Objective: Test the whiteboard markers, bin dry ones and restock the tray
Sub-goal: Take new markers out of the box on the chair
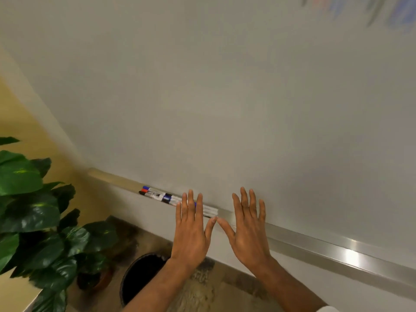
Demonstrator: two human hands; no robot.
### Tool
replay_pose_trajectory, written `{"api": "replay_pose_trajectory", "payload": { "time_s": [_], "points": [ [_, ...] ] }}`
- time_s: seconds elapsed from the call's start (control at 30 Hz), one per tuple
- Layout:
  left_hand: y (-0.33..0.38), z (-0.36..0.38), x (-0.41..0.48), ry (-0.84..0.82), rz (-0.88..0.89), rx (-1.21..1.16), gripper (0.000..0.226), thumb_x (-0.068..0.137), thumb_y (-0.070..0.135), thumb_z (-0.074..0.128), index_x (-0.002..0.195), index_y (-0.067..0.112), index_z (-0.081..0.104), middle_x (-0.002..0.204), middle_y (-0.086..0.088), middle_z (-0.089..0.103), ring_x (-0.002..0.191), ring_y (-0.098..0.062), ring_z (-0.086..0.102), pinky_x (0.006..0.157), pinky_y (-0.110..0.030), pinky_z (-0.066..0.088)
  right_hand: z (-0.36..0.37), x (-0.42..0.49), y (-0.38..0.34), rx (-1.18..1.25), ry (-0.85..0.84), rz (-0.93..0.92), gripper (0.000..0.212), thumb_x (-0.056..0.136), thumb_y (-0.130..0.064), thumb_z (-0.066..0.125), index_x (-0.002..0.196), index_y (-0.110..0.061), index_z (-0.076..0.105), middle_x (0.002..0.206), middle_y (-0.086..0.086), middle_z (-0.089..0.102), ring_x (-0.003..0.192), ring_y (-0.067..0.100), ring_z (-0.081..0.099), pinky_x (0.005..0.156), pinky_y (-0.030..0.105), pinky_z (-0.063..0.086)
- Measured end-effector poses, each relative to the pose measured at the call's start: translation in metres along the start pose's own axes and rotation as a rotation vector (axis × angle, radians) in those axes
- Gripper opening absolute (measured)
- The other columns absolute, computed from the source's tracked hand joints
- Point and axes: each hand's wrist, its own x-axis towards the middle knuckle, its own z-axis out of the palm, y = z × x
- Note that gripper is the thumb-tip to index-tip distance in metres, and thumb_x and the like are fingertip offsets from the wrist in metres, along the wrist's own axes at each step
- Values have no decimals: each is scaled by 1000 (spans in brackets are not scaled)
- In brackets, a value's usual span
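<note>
Several whiteboard markers (161, 196) with blue, red and black caps lie in a row in the metal tray (315, 242) under the whiteboard (225, 97). My left hand (191, 230) is spread flat with straight fingers, held in front of the right end of the marker row and hiding part of it. My right hand (248, 228) is spread the same way just to its right, in front of the bare tray. The two thumb tips nearly touch. Neither hand holds anything.
A dark round bin (140, 275) stands on the floor below my left forearm. A leafy potted plant (33, 212) fills the left side. Blurred blue, red and green scribbles (369, 10) mark the board's top right corner.
</note>
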Motion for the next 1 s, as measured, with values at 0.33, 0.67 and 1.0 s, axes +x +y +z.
{"api": "replay_pose_trajectory", "payload": {
  "time_s": [0.33,0.67,1.0],
  "points": [
    [86,17,49,-12,348,-183,75,107,56,28,164,19,-4,171,-4,-16,158,-23,-12,127,-43,-7,-59,-35,51,-172,98,312,83,95,-69,29,158,-17,12,166,9,-2,153,30,-1,120,59,13],
    [140,32,41,-15,647,-288,75,105,58,28,164,14,11,172,-7,-3,159,-25,-5,127,-38,-9,-94,-85,47,-258,233,636,83,94,-73,20,158,-21,11,167,4,-6,153,26,-7,121,56,8],
    [253,32,-13,-144,945,-420,76,104,63,25,162,14,23,171,-10,10,158,-23,-2,126,-40,-2,-160,-185,64,-475,325,971,81,97,-71,24,156,-16,23,166,8,2,153,26,-4,122,51,3]
  ]
}}
